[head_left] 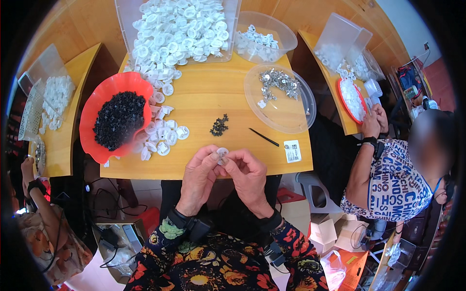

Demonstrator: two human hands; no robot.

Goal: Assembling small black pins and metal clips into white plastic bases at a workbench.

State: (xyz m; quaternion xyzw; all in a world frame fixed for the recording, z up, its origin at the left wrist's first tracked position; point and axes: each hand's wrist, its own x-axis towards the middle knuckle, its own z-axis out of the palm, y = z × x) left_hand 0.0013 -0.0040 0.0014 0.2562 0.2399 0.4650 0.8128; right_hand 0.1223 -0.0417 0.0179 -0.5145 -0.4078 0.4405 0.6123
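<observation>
Over the near edge of the wooden table, my left hand (198,175) and my right hand (246,175) meet, both pinching one small white plastic part (222,153). Fingertips cover much of it, so its details are hidden. Just beyond lies a little heap of tiny black parts (219,125). To the left, a red scalloped bowl (92,134) holds many more black pieces. Loose round white plastic parts (164,148) lie beside that bowl. A thin black stick (263,137) rests on the table to the right of the heap.
At the back a clear bin (233,29) overflows with white parts, beside a round clear tub (291,43). A clear lid (252,114) carries small metal pieces. A white label (292,151) marks the right corner. Co-workers sit left and right; open cardboard boxes (323,233) stand on the floor.
</observation>
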